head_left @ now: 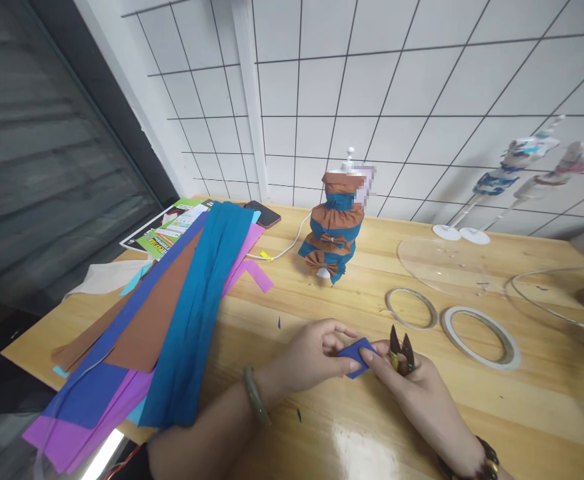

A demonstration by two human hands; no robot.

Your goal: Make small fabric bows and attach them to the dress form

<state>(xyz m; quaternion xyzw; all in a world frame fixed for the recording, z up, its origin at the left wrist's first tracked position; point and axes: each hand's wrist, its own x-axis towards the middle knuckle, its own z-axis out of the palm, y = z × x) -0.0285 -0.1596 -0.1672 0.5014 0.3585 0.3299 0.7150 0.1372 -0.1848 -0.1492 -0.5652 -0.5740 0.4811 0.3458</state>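
The folded blue paper (353,349) sits over the table (257,320), tilted between both hands, neither clearly nearer; I can't settle its long axis; my left hand (317,353) pinches its left side, thumb on top; my right hand (419,393) pinches the right side, with scissors (407,350) tucked in it too, blades parted and pointing away from me; the doll dress (337,219) stands well beyond, slightly left.
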